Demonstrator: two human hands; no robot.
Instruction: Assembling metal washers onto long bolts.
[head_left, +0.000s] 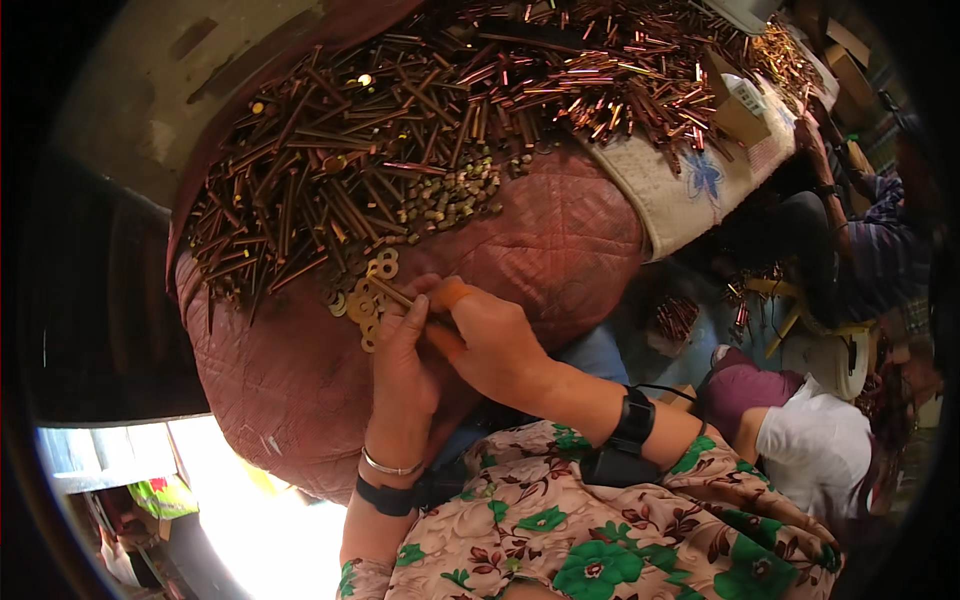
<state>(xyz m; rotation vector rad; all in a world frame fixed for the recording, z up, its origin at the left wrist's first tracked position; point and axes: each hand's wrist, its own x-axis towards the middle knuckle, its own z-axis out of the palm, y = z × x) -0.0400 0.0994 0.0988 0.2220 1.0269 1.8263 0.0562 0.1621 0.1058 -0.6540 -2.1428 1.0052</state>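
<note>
My left hand (403,368) and my right hand (497,342) meet over the near edge of the red quilted cover. Between their fingertips is a slim brass-coloured bolt (391,291), its free end pointing up and left over the flat washers (362,305). The left thumb and fingers pinch the bolt's near end. Right fingers close in at the same end, one wearing an orange finger cover (455,292); their exact grip is partly hidden. Just beyond the washers lie many small nuts (450,198) and a wide heap of long bolts (330,160).
The quilted cover (270,380) bulges round in front of me. A pale cloth (690,190) and an opened carton (738,110) lie at the right. Other people sit there, one in a white top (815,445), near a yellow stool (795,310). Bright light enters lower left.
</note>
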